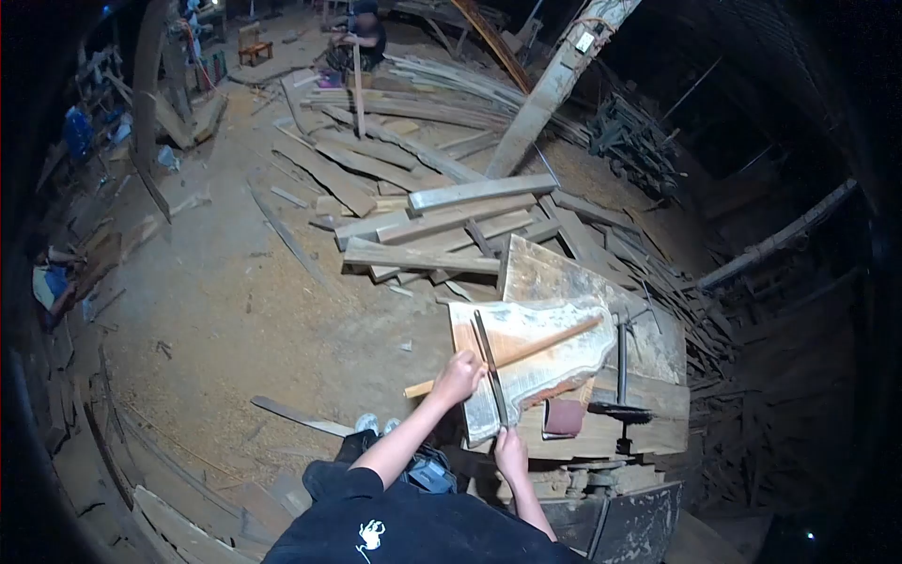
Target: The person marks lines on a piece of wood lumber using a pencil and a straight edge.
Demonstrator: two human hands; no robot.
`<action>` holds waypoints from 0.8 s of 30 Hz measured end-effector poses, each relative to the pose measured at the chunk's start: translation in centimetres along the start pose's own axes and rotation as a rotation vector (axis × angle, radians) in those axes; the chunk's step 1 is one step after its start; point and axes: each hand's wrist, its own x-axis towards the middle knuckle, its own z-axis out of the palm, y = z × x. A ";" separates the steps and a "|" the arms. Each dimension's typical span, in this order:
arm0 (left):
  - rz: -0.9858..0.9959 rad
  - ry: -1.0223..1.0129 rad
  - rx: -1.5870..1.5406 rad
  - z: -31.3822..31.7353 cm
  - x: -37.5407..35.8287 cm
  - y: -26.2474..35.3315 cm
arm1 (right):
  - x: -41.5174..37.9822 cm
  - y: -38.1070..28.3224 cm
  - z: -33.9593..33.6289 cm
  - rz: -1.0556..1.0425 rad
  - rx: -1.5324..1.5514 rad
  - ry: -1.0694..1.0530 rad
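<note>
My left hand [460,378] is closed around a narrow wooden stick [545,345], which lies slanting over a pale wooden slab [550,376] with wavy edges. A long dark file [491,371] crosses the stick just right of that hand. At the file's near end, my right hand [510,453] grips it by the slab's front edge. A folded piece of reddish-brown sandpaper [564,417] lies to the right of my right hand. Whether the file touches the stick is hard to make out.
The slab rests on a thick wooden bench [648,387] with a clamp-like metal bar [622,367]. Stacked boards [451,226] lie beyond it. A leaning post [554,94] rises behind. One person [362,42] sits at the back, another [52,282] at far left.
</note>
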 end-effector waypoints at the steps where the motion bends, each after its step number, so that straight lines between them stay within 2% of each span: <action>1: -0.017 0.015 -0.003 0.1 -0.2 -0.2 | 0.2 -0.1 -0.1 -0.022 0.014 0.011; 4: -0.001 0.047 -0.048 0.6 -0.5 -0.7 | -0.2 -0.8 -0.7 -0.044 -0.040 -0.004; 8: 0.032 -0.032 0.015 -0.1 -0.3 0.4 | -1.4 -1.2 -0.9 -0.030 -0.073 -0.009; 11: 0.115 -0.014 0.019 -0.4 -0.6 0.7 | -2.8 -1.9 -1.9 -0.007 -0.064 -0.006; 15: 0.096 -0.019 0.046 -0.6 -1.0 1.2 | -3.5 -1.0 -0.9 0.000 -0.090 0.000; 24: 0.044 -0.023 0.076 -0.4 -0.9 1.3 | 1.8 -2.9 0.1 -0.047 -0.082 0.017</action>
